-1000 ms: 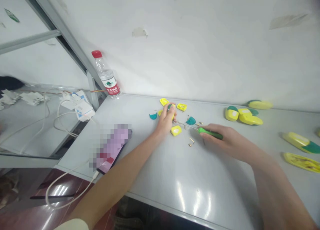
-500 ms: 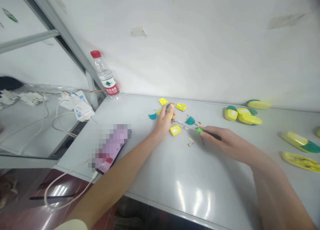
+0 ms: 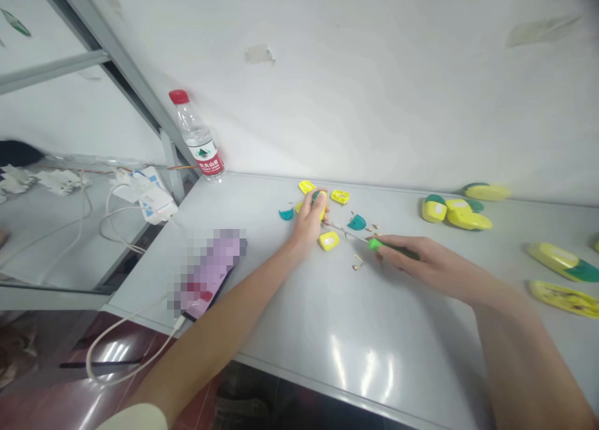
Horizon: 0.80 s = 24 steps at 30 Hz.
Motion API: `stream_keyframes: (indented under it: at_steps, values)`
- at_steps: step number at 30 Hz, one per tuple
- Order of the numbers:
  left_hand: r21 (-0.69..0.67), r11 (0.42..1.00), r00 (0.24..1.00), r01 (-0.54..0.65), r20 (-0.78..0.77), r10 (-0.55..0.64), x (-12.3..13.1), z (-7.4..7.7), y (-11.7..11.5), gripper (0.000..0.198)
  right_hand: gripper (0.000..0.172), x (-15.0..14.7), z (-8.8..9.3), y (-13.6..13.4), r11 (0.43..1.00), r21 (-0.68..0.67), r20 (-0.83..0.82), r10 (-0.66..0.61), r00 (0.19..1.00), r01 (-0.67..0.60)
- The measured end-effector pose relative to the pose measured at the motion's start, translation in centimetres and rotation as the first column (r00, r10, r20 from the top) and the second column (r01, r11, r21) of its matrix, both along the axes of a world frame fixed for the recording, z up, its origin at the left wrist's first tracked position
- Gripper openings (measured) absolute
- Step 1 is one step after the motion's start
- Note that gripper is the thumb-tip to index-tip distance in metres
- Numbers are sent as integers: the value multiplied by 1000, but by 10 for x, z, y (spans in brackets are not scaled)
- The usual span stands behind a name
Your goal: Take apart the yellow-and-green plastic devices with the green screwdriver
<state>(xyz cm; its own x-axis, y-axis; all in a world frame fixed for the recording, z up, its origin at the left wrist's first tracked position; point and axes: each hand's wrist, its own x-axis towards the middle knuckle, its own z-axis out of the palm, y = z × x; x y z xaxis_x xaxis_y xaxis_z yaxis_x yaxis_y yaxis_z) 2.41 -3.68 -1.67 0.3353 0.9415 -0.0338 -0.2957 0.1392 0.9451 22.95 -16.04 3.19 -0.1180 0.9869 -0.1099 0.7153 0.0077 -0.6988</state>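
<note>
My left hand is closed around a small yellow and teal plastic casing, most of which its fingers hide. My right hand grips a green-handled screwdriver, whose thin metal shaft reaches left to the casing. Loose on the grey table around my hands lie yellow plastic shell pieces, teal half-round pieces and tiny brass parts.
Yellow and teal rounded objects lie at the right of the table, with a yellow shell near them. A bottle of water stands at the back corner. A pixelated phone lies left, with a white cable hanging over the edge.
My right hand has turned the screwdriver, so its fingers now cover more of the handle. My left hand keeps its hold, and the view has shifted slightly.
</note>
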Motion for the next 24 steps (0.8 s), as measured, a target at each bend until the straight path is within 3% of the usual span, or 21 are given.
stream_keyframes:
  at_steps: [3, 7, 12, 19, 21, 24]
  values:
    - [-10, 1000, 1000, 5, 0, -5, 0, 1, 0, 27, 51, 0, 1, 1, 995, -92, -34, 39, 999, -42]
    - [15, 1000, 999, 12, -31, -11, -1, 1, -1, 28, 53, -1, -3, 4, 999, 13, -5, -33, 999, 33]
    - [19, 1000, 1000, 5, -17, -5, -1, -2, 0, 33, 59, -1, -3, 4, 996, -91, -20, -1, 1000, -1]
    - [40, 999, 999, 5, -34, -4, -1, -2, 0, 32, 45, 2, -9, 7, 990, 103, 21, -100, 995, 97]
    - [29, 1000, 1000, 3, -31, -2, -1, 0, -1, 29, 46, 3, -11, 7, 994, 50, 66, -102, 993, 99]
    - [24, 1000, 1000, -7, -30, 8, -1, 1, -1, 29, 47, 3, -10, 6, 999, -46, 102, 2, 995, 3]
